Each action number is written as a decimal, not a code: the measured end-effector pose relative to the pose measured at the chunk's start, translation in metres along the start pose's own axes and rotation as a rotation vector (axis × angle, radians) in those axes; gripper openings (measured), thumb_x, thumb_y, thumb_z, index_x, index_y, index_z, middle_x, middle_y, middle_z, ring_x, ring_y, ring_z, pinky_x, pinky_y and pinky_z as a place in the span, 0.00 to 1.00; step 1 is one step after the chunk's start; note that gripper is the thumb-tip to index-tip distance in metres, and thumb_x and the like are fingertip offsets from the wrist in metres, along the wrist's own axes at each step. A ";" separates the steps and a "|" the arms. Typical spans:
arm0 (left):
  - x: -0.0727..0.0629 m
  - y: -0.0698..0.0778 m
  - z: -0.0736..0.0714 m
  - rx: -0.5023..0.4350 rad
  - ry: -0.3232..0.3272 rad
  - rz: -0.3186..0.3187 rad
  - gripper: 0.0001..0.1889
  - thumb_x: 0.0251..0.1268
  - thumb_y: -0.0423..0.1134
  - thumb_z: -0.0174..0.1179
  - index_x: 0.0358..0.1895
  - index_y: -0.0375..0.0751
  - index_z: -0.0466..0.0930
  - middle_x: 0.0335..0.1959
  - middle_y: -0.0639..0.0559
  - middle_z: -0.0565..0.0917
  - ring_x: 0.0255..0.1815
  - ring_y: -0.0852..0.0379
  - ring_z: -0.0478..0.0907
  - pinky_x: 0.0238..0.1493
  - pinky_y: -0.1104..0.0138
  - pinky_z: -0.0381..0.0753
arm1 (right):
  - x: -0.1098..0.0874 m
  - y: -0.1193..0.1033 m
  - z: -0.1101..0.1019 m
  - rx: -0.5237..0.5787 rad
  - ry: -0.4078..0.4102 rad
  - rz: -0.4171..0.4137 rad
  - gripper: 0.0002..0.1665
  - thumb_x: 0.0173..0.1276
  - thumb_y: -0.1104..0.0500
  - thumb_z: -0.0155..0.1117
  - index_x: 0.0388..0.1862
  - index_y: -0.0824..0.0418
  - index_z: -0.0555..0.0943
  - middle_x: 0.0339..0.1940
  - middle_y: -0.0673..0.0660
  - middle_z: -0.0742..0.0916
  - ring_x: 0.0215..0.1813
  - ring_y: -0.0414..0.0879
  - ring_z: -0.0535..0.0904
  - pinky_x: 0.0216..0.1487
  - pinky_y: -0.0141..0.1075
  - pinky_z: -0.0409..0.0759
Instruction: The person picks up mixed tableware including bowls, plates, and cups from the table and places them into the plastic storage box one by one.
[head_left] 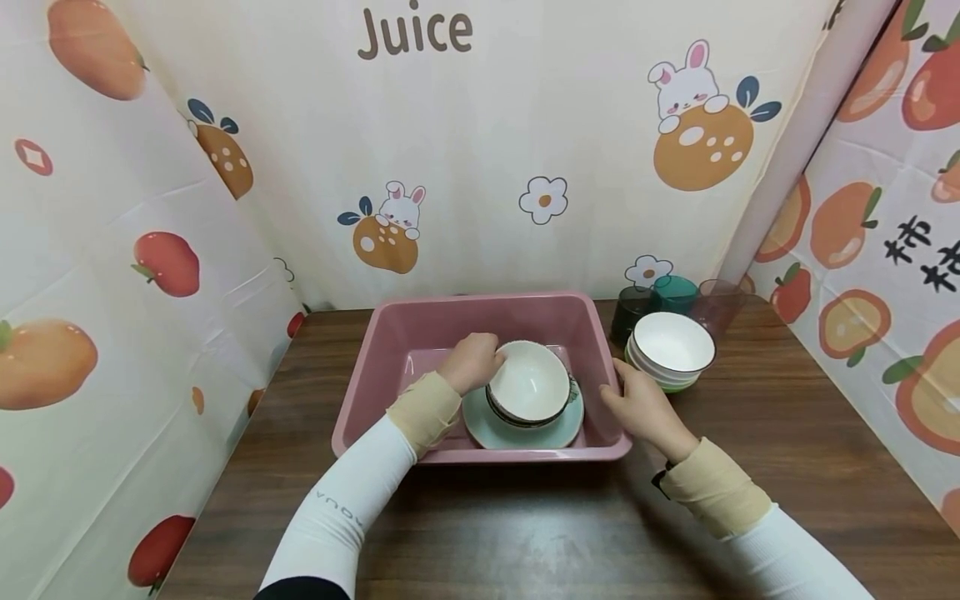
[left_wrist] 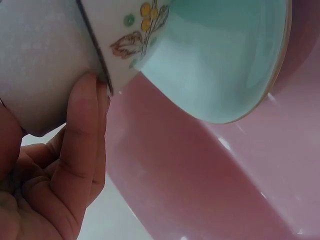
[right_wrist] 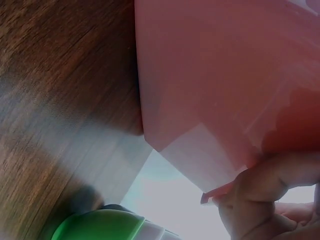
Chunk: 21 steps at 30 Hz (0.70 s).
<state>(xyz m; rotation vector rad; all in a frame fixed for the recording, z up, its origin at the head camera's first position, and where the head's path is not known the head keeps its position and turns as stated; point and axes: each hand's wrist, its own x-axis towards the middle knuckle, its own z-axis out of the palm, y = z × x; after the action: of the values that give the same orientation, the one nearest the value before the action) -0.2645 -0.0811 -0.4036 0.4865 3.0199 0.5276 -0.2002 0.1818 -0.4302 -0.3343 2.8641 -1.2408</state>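
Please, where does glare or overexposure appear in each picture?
Head view: a soft sheen on the table in front of the pink tub; left wrist view: bright glints on the tub; right wrist view: a washed-out white patch between the tub and the green bowl.

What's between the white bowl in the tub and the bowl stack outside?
Green plate's edge, tub's right wall and the right hand gripping it: head view.

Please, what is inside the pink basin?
A pale blue-green plate and, on it, stacked bowls; the left hand grips the upper bowl. The bowls cover the plate's centre.
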 end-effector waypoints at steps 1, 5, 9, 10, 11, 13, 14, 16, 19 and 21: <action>0.000 -0.001 0.001 0.000 0.002 0.002 0.12 0.71 0.39 0.53 0.32 0.36 0.79 0.35 0.40 0.85 0.38 0.45 0.82 0.43 0.55 0.79 | 0.000 0.000 0.000 0.002 0.003 0.000 0.27 0.69 0.64 0.53 0.65 0.74 0.69 0.50 0.73 0.84 0.47 0.58 0.85 0.43 0.49 0.85; 0.002 -0.003 0.003 -0.011 0.005 -0.001 0.12 0.70 0.40 0.55 0.31 0.37 0.79 0.33 0.42 0.85 0.36 0.47 0.80 0.42 0.56 0.78 | 0.000 0.002 0.001 0.005 0.012 -0.002 0.27 0.69 0.64 0.53 0.64 0.73 0.69 0.50 0.72 0.84 0.47 0.58 0.85 0.43 0.48 0.85; 0.003 -0.006 0.004 -0.010 -0.007 -0.001 0.11 0.70 0.41 0.57 0.31 0.38 0.80 0.33 0.45 0.84 0.35 0.51 0.78 0.42 0.58 0.77 | 0.000 0.003 0.002 0.011 0.013 -0.003 0.27 0.68 0.63 0.52 0.65 0.73 0.69 0.50 0.72 0.84 0.46 0.58 0.85 0.43 0.48 0.85; 0.003 -0.007 0.004 -0.012 -0.012 -0.001 0.11 0.70 0.41 0.57 0.32 0.38 0.80 0.33 0.45 0.84 0.35 0.51 0.77 0.43 0.59 0.77 | 0.000 0.003 0.002 0.013 0.012 0.000 0.27 0.68 0.63 0.52 0.65 0.73 0.69 0.50 0.72 0.84 0.47 0.58 0.85 0.43 0.48 0.85; 0.003 -0.008 0.005 -0.012 -0.014 0.001 0.11 0.70 0.41 0.57 0.32 0.38 0.81 0.34 0.45 0.84 0.35 0.51 0.77 0.43 0.59 0.77 | 0.000 0.003 0.002 0.015 0.013 0.006 0.27 0.68 0.63 0.53 0.65 0.73 0.69 0.50 0.72 0.84 0.47 0.58 0.85 0.43 0.48 0.85; 0.004 -0.010 0.005 -0.007 -0.015 0.003 0.11 0.70 0.41 0.57 0.33 0.37 0.82 0.35 0.45 0.85 0.37 0.50 0.78 0.44 0.59 0.77 | 0.000 0.003 0.002 0.015 0.014 0.006 0.27 0.68 0.63 0.53 0.65 0.73 0.69 0.50 0.72 0.85 0.46 0.58 0.85 0.43 0.48 0.85; 0.004 -0.010 0.005 -0.007 -0.012 0.004 0.11 0.70 0.41 0.57 0.34 0.37 0.82 0.36 0.45 0.85 0.37 0.50 0.79 0.45 0.59 0.78 | 0.000 0.003 0.002 0.014 0.014 0.004 0.27 0.68 0.64 0.52 0.64 0.73 0.69 0.50 0.72 0.85 0.46 0.57 0.85 0.43 0.48 0.85; 0.003 -0.012 0.005 -0.006 -0.006 0.006 0.10 0.69 0.40 0.57 0.35 0.37 0.83 0.37 0.45 0.86 0.39 0.50 0.80 0.45 0.59 0.78 | -0.001 0.002 0.002 0.015 0.020 0.006 0.26 0.68 0.64 0.53 0.64 0.73 0.70 0.50 0.71 0.85 0.46 0.56 0.85 0.43 0.47 0.85; 0.003 -0.013 0.004 -0.011 -0.002 0.011 0.10 0.68 0.40 0.58 0.36 0.36 0.85 0.38 0.44 0.87 0.39 0.50 0.81 0.46 0.59 0.79 | 0.000 0.001 0.002 0.016 0.028 0.002 0.26 0.68 0.65 0.53 0.64 0.73 0.70 0.49 0.72 0.85 0.45 0.56 0.85 0.42 0.47 0.85; 0.003 -0.013 0.003 -0.020 -0.007 0.008 0.11 0.68 0.40 0.59 0.36 0.36 0.85 0.38 0.45 0.87 0.38 0.51 0.80 0.45 0.59 0.79 | 0.000 0.001 0.002 0.016 0.030 -0.001 0.27 0.68 0.65 0.53 0.64 0.73 0.70 0.49 0.72 0.85 0.45 0.56 0.85 0.42 0.47 0.85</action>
<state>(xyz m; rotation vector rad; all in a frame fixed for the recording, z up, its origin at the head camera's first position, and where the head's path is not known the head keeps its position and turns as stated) -0.2706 -0.0911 -0.4109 0.4991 3.0041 0.5550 -0.2003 0.1807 -0.4320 -0.3195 2.8769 -1.2795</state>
